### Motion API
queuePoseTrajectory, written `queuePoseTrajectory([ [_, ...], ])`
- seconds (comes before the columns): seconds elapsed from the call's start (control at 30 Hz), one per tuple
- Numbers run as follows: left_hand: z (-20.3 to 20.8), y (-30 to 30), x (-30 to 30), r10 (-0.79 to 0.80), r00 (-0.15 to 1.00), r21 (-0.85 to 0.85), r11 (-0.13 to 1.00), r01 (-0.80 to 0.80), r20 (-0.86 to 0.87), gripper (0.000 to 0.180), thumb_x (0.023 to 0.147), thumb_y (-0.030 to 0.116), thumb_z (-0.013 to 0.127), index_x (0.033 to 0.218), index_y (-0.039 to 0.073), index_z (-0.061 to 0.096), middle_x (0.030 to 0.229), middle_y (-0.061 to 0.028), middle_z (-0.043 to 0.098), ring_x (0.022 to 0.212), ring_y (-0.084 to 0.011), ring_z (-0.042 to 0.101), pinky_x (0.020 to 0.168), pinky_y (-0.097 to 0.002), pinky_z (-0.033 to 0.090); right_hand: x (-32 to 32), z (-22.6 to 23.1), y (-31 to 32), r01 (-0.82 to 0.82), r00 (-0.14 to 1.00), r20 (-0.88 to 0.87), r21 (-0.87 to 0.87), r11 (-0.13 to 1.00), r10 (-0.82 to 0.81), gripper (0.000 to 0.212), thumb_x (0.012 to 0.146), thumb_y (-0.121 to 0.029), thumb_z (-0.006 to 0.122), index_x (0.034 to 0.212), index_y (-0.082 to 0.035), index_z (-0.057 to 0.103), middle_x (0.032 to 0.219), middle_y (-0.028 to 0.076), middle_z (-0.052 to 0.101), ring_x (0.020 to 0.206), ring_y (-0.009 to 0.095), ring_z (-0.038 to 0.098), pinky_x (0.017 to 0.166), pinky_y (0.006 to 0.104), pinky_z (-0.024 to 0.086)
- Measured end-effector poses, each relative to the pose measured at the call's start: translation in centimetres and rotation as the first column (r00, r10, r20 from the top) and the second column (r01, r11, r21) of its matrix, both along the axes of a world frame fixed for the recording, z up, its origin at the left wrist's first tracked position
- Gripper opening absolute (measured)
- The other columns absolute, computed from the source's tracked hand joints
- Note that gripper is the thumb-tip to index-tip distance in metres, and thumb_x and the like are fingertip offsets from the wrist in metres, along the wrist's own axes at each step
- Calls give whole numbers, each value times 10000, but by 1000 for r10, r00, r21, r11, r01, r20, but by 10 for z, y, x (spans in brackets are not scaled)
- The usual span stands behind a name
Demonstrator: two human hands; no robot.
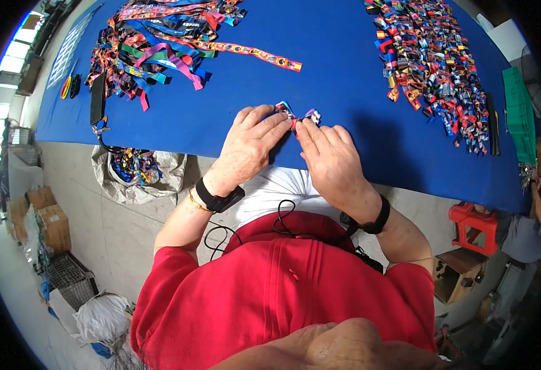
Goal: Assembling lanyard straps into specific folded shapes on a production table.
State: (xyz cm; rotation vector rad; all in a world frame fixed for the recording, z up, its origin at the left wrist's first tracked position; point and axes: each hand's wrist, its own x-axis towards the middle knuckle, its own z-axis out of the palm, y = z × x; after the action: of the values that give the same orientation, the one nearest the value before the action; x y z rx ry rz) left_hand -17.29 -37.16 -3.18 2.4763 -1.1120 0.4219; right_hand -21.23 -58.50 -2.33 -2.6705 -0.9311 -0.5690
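Observation:
At the near edge of the blue table (320,80), both hands meet over a short piece of printed ribbon strap (313,115), coloured red, blue and white. My left hand (250,139) has its fingers closed together on the strap's left part. The right hand (332,151) pinches it from the other side, fingertips almost touching those of the left. Most of the strap is hidden under the fingers, so how it is folded cannot be made out.
Long loose printed ribbons (159,49) lie heaped at the far left, one stretching toward the middle. Rows of short looped straps (431,68) cover the right side. Below the table's left edge stands a white sack (175,172) of straps; a red stool (473,228) is at right.

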Motion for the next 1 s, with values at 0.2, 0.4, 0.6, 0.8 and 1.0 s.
queuePoseTrajectory([
  [0.2, -2, 0, 0, 13, 1000, 69, 997, -13, -2, 581, 739, 24, 618, 1317, 89, 597, 1345, -64, 603, 1229, -293, 542, 1069, -483, 392, -3, 1, 1, 13, 999, -39, 17, 1000, -12, 505, 817, -149, 653, 1255, 92, 582, 1193, 197, 635, 954, 254, 593, 870, 383, 443],
  [0.4, -4, 0, -4, 58, 998, 117, 991, -59, 13, 603, 748, 24, 621, 1347, 64, 563, 1358, -83, 585, 1267, -299, 519, 1105, -487, 371, -4, -1, 1, 19, 999, -47, 9, 1000, -19, 531, 817, -164, 671, 1273, 89, 569, 1206, 200, 626, 979, 265, 589, 891, 392, 438],
  [0.6, 0, -1, -14, -90, 996, 66, 994, 91, -9, 662, 702, 8, 630, 1357, 30, 536, 1381, -131, 553, 1341, -309, 476, 1137, -488, 351, -4, -3, 0, 17, 997, -76, 25, 1000, -15, 525, 827, -180, 676, 1274, 75, 574, 1227, 187, 625, 1016, 270, 588, 919, 398, 432],
  [0.8, -8, -1, -11, -89, 994, -40, 995, 87, -61, 562, 738, 22, 615, 1299, 8, 566, 1335, -159, 578, 1260, -332, 547, 1098, -467, 401, -5, -1, -6, 10, 996, -88, 72, 997, -3, 474, 833, -160, 673, 1252, 47, 596, 1231, 174, 637, 1057, 267, 596, 934, 404, 431],
  [1.0, -3, -5, -11, -92, 993, -56, 995, 88, -70, 536, 755, -27, 590, 1288, 30, 592, 1305, -151, 597, 1225, -332, 569, 1053, -446, 438, -13, 2, -20, -9, 996, -83, 74, 997, 15, 386, 823, -128, 680, 1173, 29, 638, 1200, 162, 647, 1058, 268, 604, 931, 407, 438],
])
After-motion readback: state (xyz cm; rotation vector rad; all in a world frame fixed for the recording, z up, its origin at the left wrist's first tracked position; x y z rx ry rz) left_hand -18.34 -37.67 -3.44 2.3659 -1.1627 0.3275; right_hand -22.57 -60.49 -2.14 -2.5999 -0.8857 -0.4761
